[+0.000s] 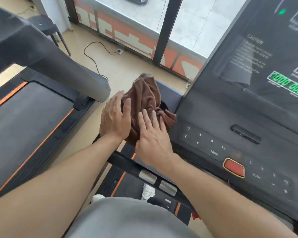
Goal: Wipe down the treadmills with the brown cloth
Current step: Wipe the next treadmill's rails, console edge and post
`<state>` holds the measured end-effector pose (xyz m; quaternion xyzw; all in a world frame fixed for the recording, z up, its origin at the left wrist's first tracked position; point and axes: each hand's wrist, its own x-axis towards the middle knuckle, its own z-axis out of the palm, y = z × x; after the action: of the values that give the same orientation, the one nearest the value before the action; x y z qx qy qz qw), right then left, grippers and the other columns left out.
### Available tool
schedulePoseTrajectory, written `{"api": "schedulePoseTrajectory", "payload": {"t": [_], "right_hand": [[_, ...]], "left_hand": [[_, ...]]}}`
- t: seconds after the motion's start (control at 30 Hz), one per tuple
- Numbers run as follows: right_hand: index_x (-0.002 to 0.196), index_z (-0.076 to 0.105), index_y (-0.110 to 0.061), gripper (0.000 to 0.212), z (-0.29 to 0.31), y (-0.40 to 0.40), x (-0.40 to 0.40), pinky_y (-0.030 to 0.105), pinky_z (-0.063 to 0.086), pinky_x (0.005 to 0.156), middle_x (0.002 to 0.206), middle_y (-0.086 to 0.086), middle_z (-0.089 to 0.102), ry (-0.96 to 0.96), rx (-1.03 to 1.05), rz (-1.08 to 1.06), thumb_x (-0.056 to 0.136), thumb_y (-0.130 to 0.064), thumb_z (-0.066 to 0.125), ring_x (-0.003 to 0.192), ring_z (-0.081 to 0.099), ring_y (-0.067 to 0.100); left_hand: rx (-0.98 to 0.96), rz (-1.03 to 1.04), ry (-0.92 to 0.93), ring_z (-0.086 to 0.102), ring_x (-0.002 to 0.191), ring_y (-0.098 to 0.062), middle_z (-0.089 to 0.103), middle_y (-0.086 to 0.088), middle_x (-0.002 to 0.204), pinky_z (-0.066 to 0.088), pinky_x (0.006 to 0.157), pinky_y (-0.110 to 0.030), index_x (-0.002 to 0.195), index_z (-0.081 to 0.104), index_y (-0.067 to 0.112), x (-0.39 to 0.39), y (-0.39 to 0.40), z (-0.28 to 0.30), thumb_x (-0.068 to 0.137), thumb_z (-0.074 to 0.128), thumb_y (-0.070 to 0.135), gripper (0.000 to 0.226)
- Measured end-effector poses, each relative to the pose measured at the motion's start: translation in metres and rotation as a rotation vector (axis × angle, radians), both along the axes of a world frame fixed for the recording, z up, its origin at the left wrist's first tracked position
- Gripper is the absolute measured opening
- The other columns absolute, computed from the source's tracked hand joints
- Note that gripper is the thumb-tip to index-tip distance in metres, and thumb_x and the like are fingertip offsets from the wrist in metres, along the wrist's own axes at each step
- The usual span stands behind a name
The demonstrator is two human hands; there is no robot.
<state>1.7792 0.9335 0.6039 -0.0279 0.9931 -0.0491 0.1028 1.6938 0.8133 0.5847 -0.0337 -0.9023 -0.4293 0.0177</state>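
our left hand (115, 117) flat, fingers straight, on brown cloth (144, 97) | our right hand (152, 134) flat, pressing cloth beside treadmill console (230, 117)

bare forearms (58, 177), grey top (127, 219), white shoes (148, 190)

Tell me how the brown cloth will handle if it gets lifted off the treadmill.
The cloth looks soft and floppy: it lies bunched in deep folds, so it would probably sag and hang from wherever it is pinched. It seems light, likely easy for one hand. Its towel-like nap should grip rather than slip. Both the left hand and right hand rest flat on it.
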Motion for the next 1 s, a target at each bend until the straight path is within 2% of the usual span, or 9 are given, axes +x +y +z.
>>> {"api": "schedulePoseTrajectory", "payload": {"t": [0.13,0.27,0.43,0.5,0.57,0.7,0.8,0.87,1.0], "right_hand": [[0.162,0.017,-0.010,0.076,-0.004,0.009,-0.019,0.046,-0.002,0.127,0.170,0.011,0.013,0.026,-0.022,-0.134,0.093,-0.037,0.035,0.158,-0.003,0.030],[0.127,0.061,-0.015,0.050,-0.008,0.027,-0.053,0.047,0.002,0.127,0.142,0.003,0.060,0.137,-0.032,-0.205,0.092,-0.035,0.032,0.157,0.013,0.028],[0.097,0.069,-0.011,0.017,-0.001,0.038,-0.058,0.049,0.050,0.098,0.092,0.009,0.072,0.470,-0.076,-0.064,0.089,-0.010,0.053,0.106,0.068,0.036],[0.095,0.071,-0.012,0.020,0.014,0.053,-0.079,0.051,0.048,0.104,0.095,0.008,0.072,0.649,-0.009,0.056,0.087,-0.002,0.055,0.111,0.067,0.036],[0.099,0.073,-0.013,0.032,0.029,0.067,-0.097,0.058,0.026,0.121,0.114,0.006,0.072,0.742,0.054,0.171,0.087,0.000,0.046,0.136,0.051,0.038],[0.146,0.050,-0.029,0.055,0.034,0.065,-0.106,0.057,-0.001,0.125,0.164,0.007,0.033,0.070,-0.090,-0.041,0.092,-0.017,0.044,0.155,0.010,0.038],[0.160,0.012,-0.036,0.075,0.016,0.053,-0.117,0.062,-0.006,0.123,0.171,0.005,0.010,-0.038,-0.116,-0.185,0.094,-0.067,0.032,0.156,-0.004,0.040],[0.162,0.007,-0.036,0.091,0.012,0.054,-0.128,0.067,-0.003,0.120,0.171,0.005,0.009,-0.044,-0.025,-0.189,0.088,-0.085,0.026,0.155,-0.004,0.044],[0.157,0.023,-0.034,0.066,0.022,0.090,-0.166,0.066,0.022,0.115,0.160,0.009,0.033,-0.172,-0.010,-0.211,0.100,-0.061,0.042,0.144,0.028,0.045]], "left_hand": [[-0.025,-0.004,0.021,0.036,0.147,-0.017,0.044,0.001,0.158,0.028,0.121,-0.041,0.151,0.044,0.020,0.000,-0.001,-0.001,0.097,0.011,0.067,0.079],[-0.035,0.000,0.036,0.035,0.147,-0.018,0.043,-0.001,0.158,0.028,0.121,-0.040,0.151,0.044,0.019,0.002,-0.002,-0.001,0.099,0.014,0.065,0.075],[-0.128,-0.042,0.061,0.036,0.147,-0.019,0.044,-0.002,0.157,0.029,0.120,-0.043,0.149,0.046,0.022,0.001,0.000,-0.004,0.100,0.021,0.061,0.067],[-0.218,-0.101,0.102,0.034,0.148,-0.020,0.043,0.000,0.158,0.029,0.120,-0.044,0.150,0.046,0.025,0.002,0.003,-0.007,0.101,0.027,0.056,0.061],[-0.292,-0.133,0.131,0.032,0.149,-0.021,0.042,0.000,0.159,0.028,0.120,-0.046,0.151,0.044,0.027,0.003,0.004,-0.010,0.101,0.032,0.055,0.059],[-0.328,-0.104,0.112,0.032,0.149,-0.020,0.043,0.001,0.158,0.026,0.120,-0.044,0.147,0.051,0.027,0.001,0.006,-0.013,0.102,0.033,0.054,0.055],[-0.370,-0.110,0.112,0.032,0.149,-0.020,0.043,0.001,0.158,0.026,0.120,-0.043,0.147,0.051,0.026,0.000,0.007,-0.016,0.102,0.035,0.051,0.053],[-0.375,-0.099,0.110,0.032,0.150,-0.020,0.042,0.000,0.159,0.025,0.120,-0.044,0.150,0.048,0.025,-0.001,0.007,-0.016,0.102,0.035,0.051,0.055],[-0.369,-0.027,0.047,0.028,0.151,-0.018,0.038,0.001,0.161,0.019,0.123,-0.040,0.157,0.033,0.022,-0.005,0.009,-0.015,0.104,0.039,0.051,0.061]]}}
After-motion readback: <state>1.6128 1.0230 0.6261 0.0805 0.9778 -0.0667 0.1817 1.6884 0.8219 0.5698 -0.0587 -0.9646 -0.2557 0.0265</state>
